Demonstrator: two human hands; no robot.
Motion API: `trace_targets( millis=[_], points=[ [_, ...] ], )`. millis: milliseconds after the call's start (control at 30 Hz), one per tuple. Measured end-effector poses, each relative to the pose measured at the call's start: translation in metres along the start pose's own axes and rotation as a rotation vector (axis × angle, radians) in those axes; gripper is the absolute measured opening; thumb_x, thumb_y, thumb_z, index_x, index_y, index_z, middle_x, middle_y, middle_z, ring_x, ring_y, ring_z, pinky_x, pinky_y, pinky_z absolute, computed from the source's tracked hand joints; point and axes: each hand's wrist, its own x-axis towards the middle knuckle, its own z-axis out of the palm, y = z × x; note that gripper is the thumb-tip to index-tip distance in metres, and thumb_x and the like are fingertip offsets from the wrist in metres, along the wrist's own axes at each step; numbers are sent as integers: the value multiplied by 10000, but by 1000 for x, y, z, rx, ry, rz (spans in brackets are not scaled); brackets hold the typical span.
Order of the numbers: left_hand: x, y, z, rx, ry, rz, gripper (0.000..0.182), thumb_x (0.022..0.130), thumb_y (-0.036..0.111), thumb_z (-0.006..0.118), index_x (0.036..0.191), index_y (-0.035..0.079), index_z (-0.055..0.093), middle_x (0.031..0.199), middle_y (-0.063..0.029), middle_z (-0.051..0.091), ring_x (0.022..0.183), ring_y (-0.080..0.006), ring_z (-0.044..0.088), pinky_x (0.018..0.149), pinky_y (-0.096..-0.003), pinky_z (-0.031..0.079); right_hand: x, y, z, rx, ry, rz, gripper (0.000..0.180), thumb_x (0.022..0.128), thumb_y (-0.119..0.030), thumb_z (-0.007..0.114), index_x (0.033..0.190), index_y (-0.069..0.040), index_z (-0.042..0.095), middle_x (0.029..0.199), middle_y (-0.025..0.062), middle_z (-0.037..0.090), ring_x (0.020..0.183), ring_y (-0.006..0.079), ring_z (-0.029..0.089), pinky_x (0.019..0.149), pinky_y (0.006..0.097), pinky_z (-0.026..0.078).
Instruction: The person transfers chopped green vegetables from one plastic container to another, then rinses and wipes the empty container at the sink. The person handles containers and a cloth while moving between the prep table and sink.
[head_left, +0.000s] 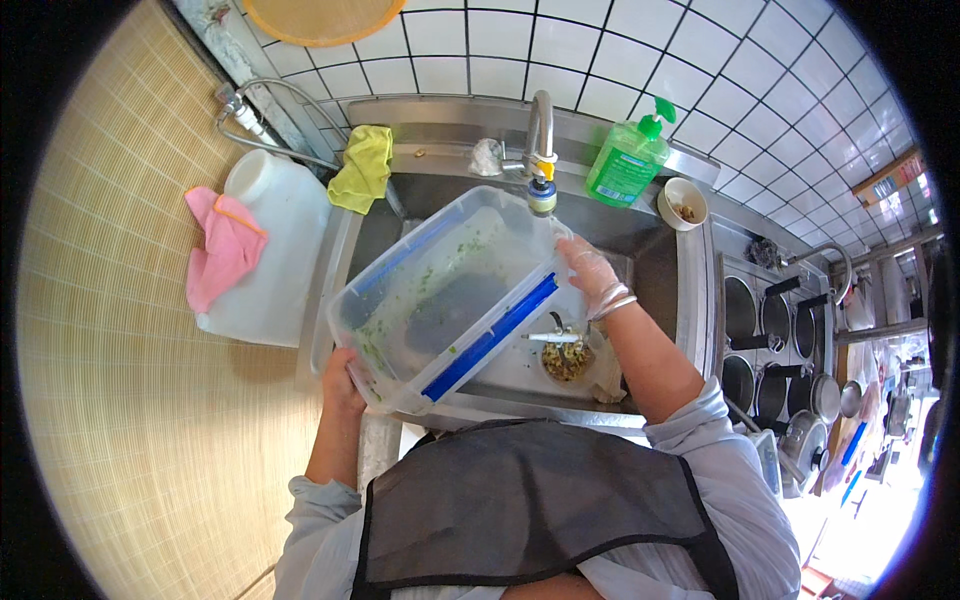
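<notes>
A clear plastic storage box with blue latches is tilted over the stainless steel sink, green scraps clinging to its inside. My left hand grips its near left corner. At the far right end my right hand, in a clear disposable glove, holds the rim. The faucet hangs over the box's far corner; whether water runs cannot be made out. Below the box's right side, a vessel with chopped food bits sits in the sink, a white-handled tool lying across it.
Behind the sink stand a green soap pump bottle and a small bowl with scraps. A yellow-green cloth drapes the left rim. Left of it is a white plastic jug under a pink cloth. Several dark pots sit at right.
</notes>
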Motion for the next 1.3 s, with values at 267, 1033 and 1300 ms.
trace_targets(
  millis=[267, 1033, 1300],
  points=[
    [-21, 17, 8, 155, 2, -236, 512, 748, 252, 529, 1180, -10, 447, 1085, -170, 536, 985, -325, 534, 870, -428, 439, -13, 31, -12, 13, -98, -173, 504, 841, -355, 561, 1150, 41, 513, 1083, 126, 587, 995, 185, 534, 889, 289, 386],
    [39, -117, 102, 125, -642, -1270, 177, 796, 261, 527, 668, 151, 473, 508, 78, 372, 393, -19, 353, 332, -159, 294, 6, -178, -35, -1842, 150, 21, 696, 834, -623, 344, 699, -17, 659, 703, 158, 631, 692, 287, 628, 664, 383, 486],
    [55, -77, 114, 240, -466, -1033, 152, 766, 207, 541, 861, 87, 544, 687, -25, 561, 581, -141, 564, 492, -310, 488, 1, -152, -101, -1665, 114, -192, 665, 841, -596, 346, 804, -8, 655, 798, 221, 625, 798, 349, 605, 750, 414, 454]
  ],
)
